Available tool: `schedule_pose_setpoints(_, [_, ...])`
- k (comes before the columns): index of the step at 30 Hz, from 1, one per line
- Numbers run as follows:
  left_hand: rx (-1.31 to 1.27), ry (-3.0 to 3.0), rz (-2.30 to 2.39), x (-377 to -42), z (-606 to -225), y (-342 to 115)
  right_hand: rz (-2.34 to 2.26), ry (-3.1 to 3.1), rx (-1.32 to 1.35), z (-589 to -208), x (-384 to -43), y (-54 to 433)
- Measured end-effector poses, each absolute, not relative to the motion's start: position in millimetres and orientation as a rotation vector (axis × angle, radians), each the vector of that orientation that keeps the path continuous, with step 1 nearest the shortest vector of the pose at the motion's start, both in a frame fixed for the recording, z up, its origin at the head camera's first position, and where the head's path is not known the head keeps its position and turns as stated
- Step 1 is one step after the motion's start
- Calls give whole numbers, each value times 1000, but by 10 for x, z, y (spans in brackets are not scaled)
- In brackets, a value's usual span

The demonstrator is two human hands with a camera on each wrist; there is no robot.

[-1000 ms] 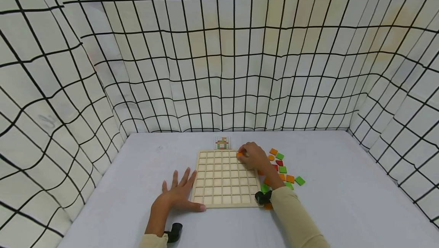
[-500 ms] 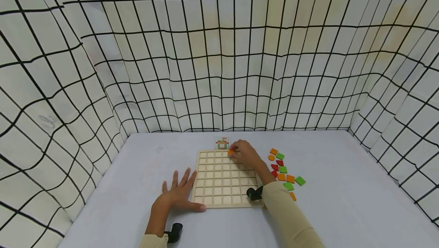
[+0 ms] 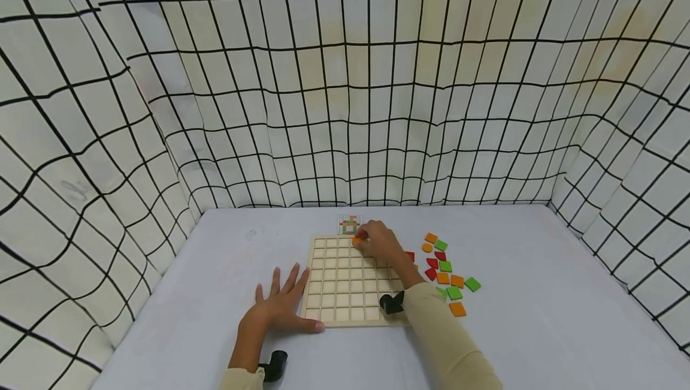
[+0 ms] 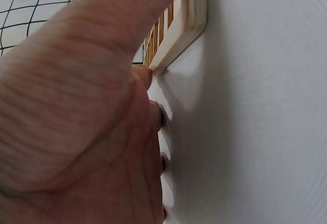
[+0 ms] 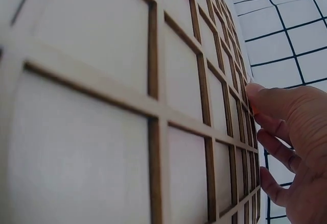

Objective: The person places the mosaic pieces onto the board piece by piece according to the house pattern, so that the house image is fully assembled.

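Observation:
A light wooden grid board (image 3: 342, 287) with square cells lies on the table in the head view. My right hand (image 3: 379, 241) is over its far row and pinches an orange tile (image 3: 357, 240) between thumb and fingers. In the right wrist view, a sliver of the orange tile (image 5: 255, 109) shows under the thumb of that hand (image 5: 291, 127). Flat on the table with its fingers spread, my left hand (image 3: 283, 307) touches the board's left edge, the thumb at the near left corner. The left wrist view has this hand (image 4: 76, 112) beside the board's rim (image 4: 191, 27).
Several loose orange, green and red tiles (image 3: 457, 281) lie right of the board, some hidden by the right forearm. Behind the board's far edge is a small pattern card (image 3: 349, 223). White cloth walls with a black grid (image 3: 372, 108) enclose the table (image 3: 539, 294).
My right hand has moved left along the board's far row with the orange tile in its pinch. More of the loose tiles show beside the forearm. The left hand has stayed put.

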State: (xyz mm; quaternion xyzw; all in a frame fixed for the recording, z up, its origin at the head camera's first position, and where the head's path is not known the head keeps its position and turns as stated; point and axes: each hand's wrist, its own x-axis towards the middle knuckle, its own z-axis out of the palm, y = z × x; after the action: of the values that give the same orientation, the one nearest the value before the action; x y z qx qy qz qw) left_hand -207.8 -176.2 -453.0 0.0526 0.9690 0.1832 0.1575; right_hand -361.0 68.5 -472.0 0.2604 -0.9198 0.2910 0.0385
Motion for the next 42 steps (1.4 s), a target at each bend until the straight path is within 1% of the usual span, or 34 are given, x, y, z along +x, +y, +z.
schedule_pose_setpoints(13, [154, 2777, 521, -2093, -4547, -1753, 816, -2850, 722, -4677, -3564, 628])
schedule_pose_setpoints(21, [160, 2778, 514, -2088, -4541, -1745, 825, -2834, 727, -4686, -3541, 635])
schedule_pose_setpoints(31, [161, 2774, 518, -2055, -4472, -1730, 926, -2827, 743, -4723, -3574, 646])
schedule_pose_setpoints(42, [143, 2749, 544, -2100, -4551, -1768, 982, -2878, 733, -4673, -3596, 632])
